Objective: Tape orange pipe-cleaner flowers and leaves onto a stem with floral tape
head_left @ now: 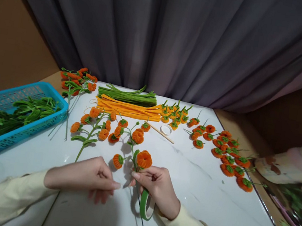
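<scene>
My right hand (160, 187) pinches the stem of a branch of fuzzy orange pumpkin-shaped flowers (137, 136) between thumb and fingers. One bloom (144, 159) sits just above the fingertips, and a thin dark wire runs below. Under that hand hangs a roll of green tape (145, 205), touching or held by the fingers; its exact grip is hidden. My left hand (92, 176) hovers left of the stem, apart from it, thumb and forefinger close together, other fingers curled down. Anything between them is too small to make out. A finished-looking orange branch (86, 139) lies beyond it.
A blue basket (54, 111) of green leaves stands left. Green pipe cleaners (127, 96), orange strips (128, 108), yellow pieces (174, 123), a white ring (166, 130) and a wooden stick (161, 134) lie behind. Loose orange flowers (227, 169) cover the right; more flowers (77, 78) lie back left.
</scene>
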Tool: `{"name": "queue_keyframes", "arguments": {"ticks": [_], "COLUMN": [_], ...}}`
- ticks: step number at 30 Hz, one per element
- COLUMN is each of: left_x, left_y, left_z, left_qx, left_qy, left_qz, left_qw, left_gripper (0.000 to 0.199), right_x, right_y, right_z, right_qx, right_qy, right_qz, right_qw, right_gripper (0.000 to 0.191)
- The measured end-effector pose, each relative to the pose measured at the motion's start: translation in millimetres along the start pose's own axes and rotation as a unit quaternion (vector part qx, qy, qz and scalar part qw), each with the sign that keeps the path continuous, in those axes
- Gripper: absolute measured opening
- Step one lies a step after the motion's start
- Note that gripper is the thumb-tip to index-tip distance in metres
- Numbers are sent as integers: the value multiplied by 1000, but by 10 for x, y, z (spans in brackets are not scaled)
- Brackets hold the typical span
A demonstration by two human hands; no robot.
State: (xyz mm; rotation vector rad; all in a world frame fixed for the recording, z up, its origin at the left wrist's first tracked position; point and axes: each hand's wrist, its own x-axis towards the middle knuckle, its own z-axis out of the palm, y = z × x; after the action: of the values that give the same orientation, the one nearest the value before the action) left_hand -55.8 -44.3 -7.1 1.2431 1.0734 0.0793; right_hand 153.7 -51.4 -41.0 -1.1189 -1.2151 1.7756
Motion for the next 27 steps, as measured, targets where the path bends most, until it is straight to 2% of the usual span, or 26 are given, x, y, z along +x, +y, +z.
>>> {"name": "queue_keyframes", "arguments": {"ticks": [1,4,5,7,10,13,16,20,24,27], "left_x": [-31,-77,-62,7,135,202,214,222,199,109], "left_y": [74,299,350,398,383,373,403,444,436,367], "left_z": [-81,-307,-341,-324,-158,4,75,77,10,-68], "left_qx": [30,43,44,33,-31,-114,-173,-206,-186,-107], "left_qy": [24,201,221,197,146,135,131,133,118,106], "left_qz": [-1,66,77,89,97,118,120,97,63,62], "left_qw": [999,976,971,976,984,977,969,965,973,987], "left_gripper": [43,36,34,34,40,33,27,28,32,28], "right_x": [-12,-50,-64,-96,-151,-200,-234,-258,-266,-273], "right_y": [-25,-116,-150,-218,-280,-271,-222,-175,-176,-206], "right_z": [2,23,38,77,142,188,209,209,179,156], "right_qx": [-16,-86,-122,-208,-331,-424,-481,-520,-538,-577], "right_qy": [1,11,16,23,24,39,61,71,68,70], "right_qz": [-7,-20,-31,-73,-150,-193,-209,-227,-215,-192], "right_qw": [1000,996,992,975,931,884,849,820,812,791], "right_gripper": [30,27,26,24,23,22,23,23,21,21]}}
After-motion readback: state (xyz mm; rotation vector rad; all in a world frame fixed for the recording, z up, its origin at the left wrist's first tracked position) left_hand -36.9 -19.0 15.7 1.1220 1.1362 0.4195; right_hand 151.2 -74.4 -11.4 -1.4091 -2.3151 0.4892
